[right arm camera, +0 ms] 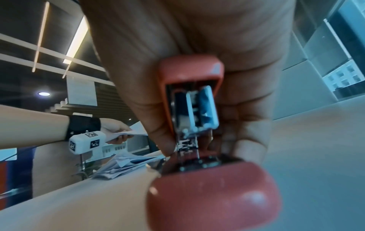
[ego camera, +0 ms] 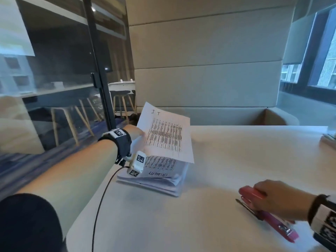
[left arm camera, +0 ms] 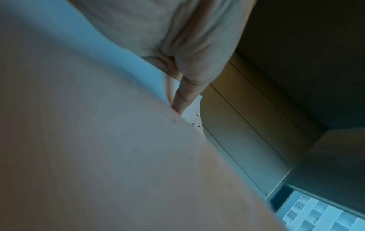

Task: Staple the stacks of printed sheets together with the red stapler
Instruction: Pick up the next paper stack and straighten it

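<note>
From the head view there is one red stapler (ego camera: 267, 211), one loose pile of printed sheets (ego camera: 154, 177) and one lifted sheet (ego camera: 166, 135), all over a pale table (ego camera: 236, 151). The right hand (ego camera: 280, 200) lies over the stapler's top arm with fingers curled down round it; the stapler's base runs back under the wrist, and its metal magazine pokes out just ahead of the knuckles. The stapler stands partly hinged apart. The left hand (ego camera: 134, 132) pinches the near edge of the lifted sheet, which tilts up just beyond its fingers. That sheet carries dense black rows of print and a handwritten mark at its top. The pile sits directly below the left wrist, edges uneven and fanned, with some handwriting on its top page.

The left wrist view is dim and blurred: curled fingers (left arm camera: 181, 100) press against a white sheet (left arm camera: 194, 118) whose printed corner shows just past the fingertips.

In the right wrist view, the right hand's fingers (right arm camera: 247, 125) and thumb wrap the stapler (right arm camera: 197, 109) from both sides; its red top and rounded red base gape apart, with a silver staple channel between. Off to the thumb side, the left hand (right arm camera: 116, 131) grips a sheet above the pile (right arm camera: 126, 165).
</note>
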### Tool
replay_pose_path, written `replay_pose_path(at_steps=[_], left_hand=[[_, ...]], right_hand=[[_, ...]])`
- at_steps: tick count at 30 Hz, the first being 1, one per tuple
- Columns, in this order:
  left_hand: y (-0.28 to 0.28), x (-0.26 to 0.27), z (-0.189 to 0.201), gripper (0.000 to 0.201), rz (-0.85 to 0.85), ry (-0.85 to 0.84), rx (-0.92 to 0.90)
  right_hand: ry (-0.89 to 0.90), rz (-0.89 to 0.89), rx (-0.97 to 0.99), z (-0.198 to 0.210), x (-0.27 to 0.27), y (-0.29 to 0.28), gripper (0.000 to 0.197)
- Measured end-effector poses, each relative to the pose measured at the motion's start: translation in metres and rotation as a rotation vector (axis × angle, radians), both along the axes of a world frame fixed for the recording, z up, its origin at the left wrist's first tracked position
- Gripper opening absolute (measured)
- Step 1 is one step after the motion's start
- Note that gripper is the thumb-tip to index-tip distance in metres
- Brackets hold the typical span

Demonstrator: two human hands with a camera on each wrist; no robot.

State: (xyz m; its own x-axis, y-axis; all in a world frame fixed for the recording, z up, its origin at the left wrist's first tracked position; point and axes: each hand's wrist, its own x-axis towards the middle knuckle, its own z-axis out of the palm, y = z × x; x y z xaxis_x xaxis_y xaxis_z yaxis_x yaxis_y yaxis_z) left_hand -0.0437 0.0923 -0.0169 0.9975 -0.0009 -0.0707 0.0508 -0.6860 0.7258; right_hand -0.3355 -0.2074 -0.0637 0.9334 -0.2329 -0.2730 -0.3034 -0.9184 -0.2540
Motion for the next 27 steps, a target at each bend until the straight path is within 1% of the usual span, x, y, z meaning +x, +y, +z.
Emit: replay_pose_path(at_steps=[3, 7, 9, 11, 15, 18, 19, 20, 22, 23, 24, 25, 26, 27], left_hand=[[-0.002, 0.007, -0.015, 0.04, -0.06, 0.026, 0.188], [-0.004, 0.008, -0.029, 0.055, -0.137, 0.057, 0.504], [-0.004, 0.009, -0.039, 0.062, -0.182, 0.052, 0.623], [-0.003, 0.01, -0.046, 0.065, -0.237, 0.044, 0.742], [-0.004, 0.011, -0.055, 0.072, -0.278, 0.047, 0.876], [-0.007, 0.011, -0.054, 0.074, -0.296, 0.024, 0.885], [-0.006, 0.009, -0.052, 0.08, -0.302, 0.029, 0.875], [-0.004, 0.012, -0.052, 0.09, -0.306, 0.032, 0.861], [0.003, 0.031, -0.062, 0.123, -0.315, -0.013, 0.863], [0.006, 0.041, -0.069, 0.131, -0.294, -0.038, 0.904], [0.007, 0.044, -0.073, 0.131, -0.274, -0.076, 0.939], [0.004, 0.031, -0.069, 0.125, -0.264, -0.102, 0.963], [0.0, 0.003, -0.056, 0.113, -0.277, -0.123, 1.004], [-0.006, -0.02, -0.046, 0.098, -0.3, -0.139, 1.005]], right_hand=[[0.031, 0.024, 0.004, -0.001, 0.003, 0.007, 0.017], [0.064, 0.063, -0.033, -0.003, 0.01, 0.013, 0.013], [0.074, 0.075, -0.055, -0.002, 0.012, 0.016, 0.013], [0.086, 0.082, -0.075, -0.001, 0.014, 0.018, 0.013], [0.096, 0.082, -0.16, 0.001, 0.018, 0.025, 0.016], [0.101, 0.06, -0.211, 0.001, 0.024, 0.029, 0.023], [0.091, 0.049, -0.226, 0.001, 0.026, 0.03, 0.025], [0.089, 0.039, -0.227, 0.001, 0.029, 0.032, 0.025], [0.079, 0.016, -0.216, 0.003, 0.034, 0.035, 0.025], [0.072, 0.004, -0.203, 0.003, 0.036, 0.036, 0.025], [0.072, -0.014, -0.171, 0.004, 0.038, 0.036, 0.026], [0.071, -0.027, -0.123, 0.005, 0.038, 0.037, 0.027], [0.081, -0.043, -0.078, 0.006, 0.037, 0.037, 0.029], [0.077, -0.071, -0.024, 0.009, 0.035, 0.038, 0.033]])
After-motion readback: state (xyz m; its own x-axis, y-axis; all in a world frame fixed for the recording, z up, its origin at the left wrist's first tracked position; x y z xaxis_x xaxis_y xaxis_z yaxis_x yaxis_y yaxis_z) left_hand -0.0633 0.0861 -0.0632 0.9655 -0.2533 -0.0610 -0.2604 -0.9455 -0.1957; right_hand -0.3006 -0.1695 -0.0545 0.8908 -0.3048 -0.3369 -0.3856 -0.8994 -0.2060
